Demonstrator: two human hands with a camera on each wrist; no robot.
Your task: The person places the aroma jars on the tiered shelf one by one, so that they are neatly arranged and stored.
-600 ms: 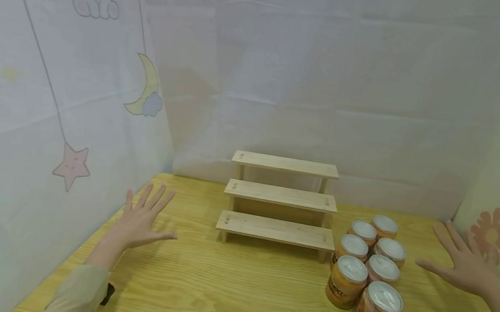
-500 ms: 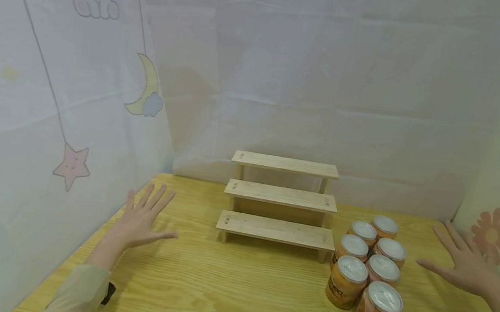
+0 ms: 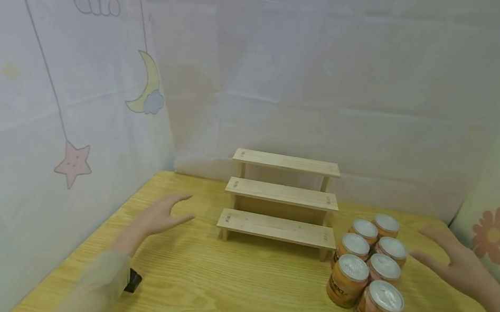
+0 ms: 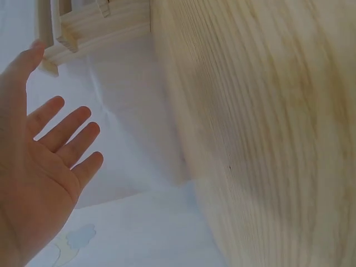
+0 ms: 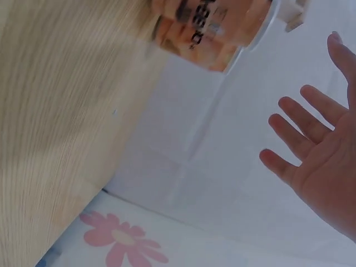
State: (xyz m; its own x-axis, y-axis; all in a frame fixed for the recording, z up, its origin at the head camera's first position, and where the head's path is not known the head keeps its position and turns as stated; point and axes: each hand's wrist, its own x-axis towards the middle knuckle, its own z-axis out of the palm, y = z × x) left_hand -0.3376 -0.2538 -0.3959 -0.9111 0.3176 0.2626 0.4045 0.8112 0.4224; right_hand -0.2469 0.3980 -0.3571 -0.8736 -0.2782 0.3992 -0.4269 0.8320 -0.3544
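Note:
My left hand (image 3: 161, 216) is held over the left side of the table, fingers extended and thumb apart, holding nothing. In the left wrist view its palm (image 4: 39, 183) faces the camera. My right hand (image 3: 458, 262), also holding nothing, hovers to the right of the cans with its thumb spread from the fingers. Several orange cans with silvery lids stand in two close rows; the nearest can (image 3: 378, 310) is at the front right of the group. A three-step wooden shelf (image 3: 277, 228) stands behind the middle of the table, its steps bare.
The yellow wood-grain table (image 3: 212, 289) runs back to a pale cloth wall (image 3: 290, 76). Printed cloth also closes in the left and right sides, with a pink star (image 3: 73, 165) on the left and a flower (image 3: 499, 235) on the right.
Both hands have turned from palm-down with spread fingers to a sideways pose. The left hand has moved inward to the right; the right has shifted slightly left. Cans and shelf stay put.

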